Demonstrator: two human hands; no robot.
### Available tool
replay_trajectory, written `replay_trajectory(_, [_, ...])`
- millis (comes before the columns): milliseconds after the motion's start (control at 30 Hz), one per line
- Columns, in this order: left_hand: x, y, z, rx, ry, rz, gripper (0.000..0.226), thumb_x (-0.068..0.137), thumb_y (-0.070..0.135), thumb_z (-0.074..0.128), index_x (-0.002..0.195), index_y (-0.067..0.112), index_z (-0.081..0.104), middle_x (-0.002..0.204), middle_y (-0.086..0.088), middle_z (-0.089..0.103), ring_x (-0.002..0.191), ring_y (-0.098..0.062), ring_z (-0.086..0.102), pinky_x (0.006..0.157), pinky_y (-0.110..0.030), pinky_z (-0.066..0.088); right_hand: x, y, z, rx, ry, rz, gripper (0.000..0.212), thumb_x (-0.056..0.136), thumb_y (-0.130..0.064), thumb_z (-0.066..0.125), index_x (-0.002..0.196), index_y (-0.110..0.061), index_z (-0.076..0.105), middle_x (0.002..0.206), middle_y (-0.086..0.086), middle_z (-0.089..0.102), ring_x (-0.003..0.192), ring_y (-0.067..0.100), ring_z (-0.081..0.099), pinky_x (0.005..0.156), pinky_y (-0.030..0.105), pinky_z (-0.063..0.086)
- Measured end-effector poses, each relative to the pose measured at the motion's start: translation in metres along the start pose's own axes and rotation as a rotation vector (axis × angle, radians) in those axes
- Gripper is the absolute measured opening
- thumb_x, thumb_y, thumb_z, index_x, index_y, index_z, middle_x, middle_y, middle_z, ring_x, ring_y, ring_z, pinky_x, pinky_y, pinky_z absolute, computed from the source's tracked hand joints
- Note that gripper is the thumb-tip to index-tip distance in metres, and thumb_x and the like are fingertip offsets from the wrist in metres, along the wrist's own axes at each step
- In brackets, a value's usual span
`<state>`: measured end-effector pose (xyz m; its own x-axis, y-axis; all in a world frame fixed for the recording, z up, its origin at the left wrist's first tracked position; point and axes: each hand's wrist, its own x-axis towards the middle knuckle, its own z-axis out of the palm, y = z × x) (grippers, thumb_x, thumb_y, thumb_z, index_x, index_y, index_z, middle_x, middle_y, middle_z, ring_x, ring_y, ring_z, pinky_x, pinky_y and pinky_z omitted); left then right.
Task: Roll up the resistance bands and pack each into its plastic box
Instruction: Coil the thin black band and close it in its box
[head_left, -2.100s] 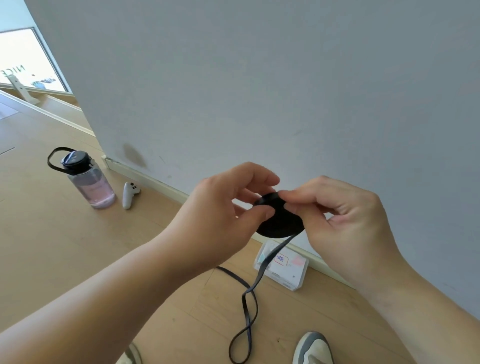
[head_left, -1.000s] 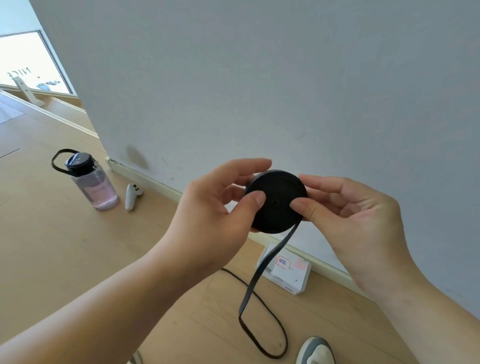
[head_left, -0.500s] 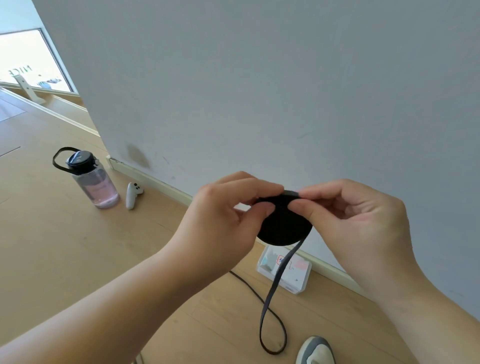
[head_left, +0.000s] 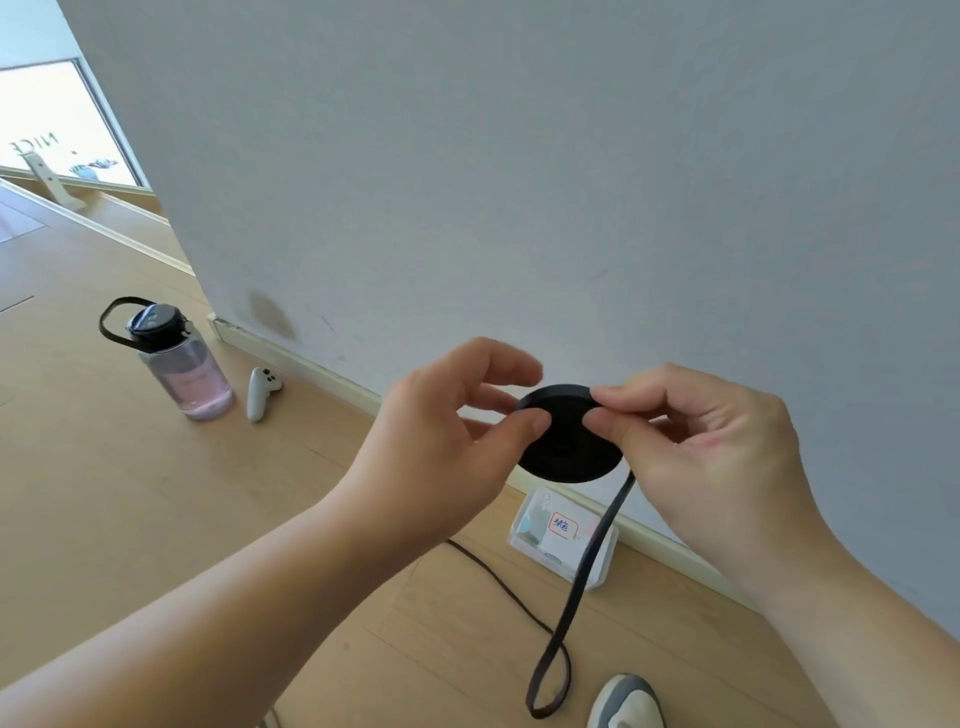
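**Item 1.** Black flat resistance band (head_left: 569, 441), most of it wound into a flat round coil. It is held in the air between both hands, in front of the pale grey wall (head_left: 519, 182). The unwound tail leaves the coil's lower right edge, hangs down across the box and ends in a narrow loop just left of the shoe. A further stretch of the band lies on the light wooden floor (head_left: 130, 493).

**Item 2.** Left hand (head_left: 441, 441). The grip is narrowed to a pinch, with the thumb tip on the coil's near face at its left edge and the fingers curled behind. How many fingers touch the coil cannot be told.

**Item 3.** Right hand (head_left: 711, 457). The grip is likewise a pinch, with the thumb on the near face at the upper right and the fingertip over the top rim.

**Item 4.** Small clear rectangular plastic box (head_left: 545, 540). It sits on the floor against the white skirting board (head_left: 322, 374), below the coil. It bears a white label with a red border and blue handwriting. The lid's state cannot be told.

**Item 5.** Clear pink-tinted water bottle (head_left: 182, 374) with a black lid and carry loop. It stands upright on the floor at far left.

**Item 6.** White handheld controller (head_left: 260, 395), lying just right of the bottle.

**Item 7.** Grey and white shoe (head_left: 626, 701), at the bottom edge.
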<state>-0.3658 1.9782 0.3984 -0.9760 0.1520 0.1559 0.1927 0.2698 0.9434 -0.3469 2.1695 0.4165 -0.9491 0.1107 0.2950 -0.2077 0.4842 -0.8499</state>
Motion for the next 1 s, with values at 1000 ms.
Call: replay_trajectory(1000, [0.004,0.003,-0.005,0.122,-0.126,0.0,0.023,0.094,0.016,0.072,0.099,0.038,0.075,0.09,0.03,0.071,0.081,0.009,0.069,0.071,-0.015,0.058,-0.002,0.006,0.009,0.015,-0.06,0.014,0.035,0.081,0.001,0.083,0.072,-0.033,0.078,0.077,-0.019,0.076,0.071,0.003,0.072,0.065,0.01,0.055])
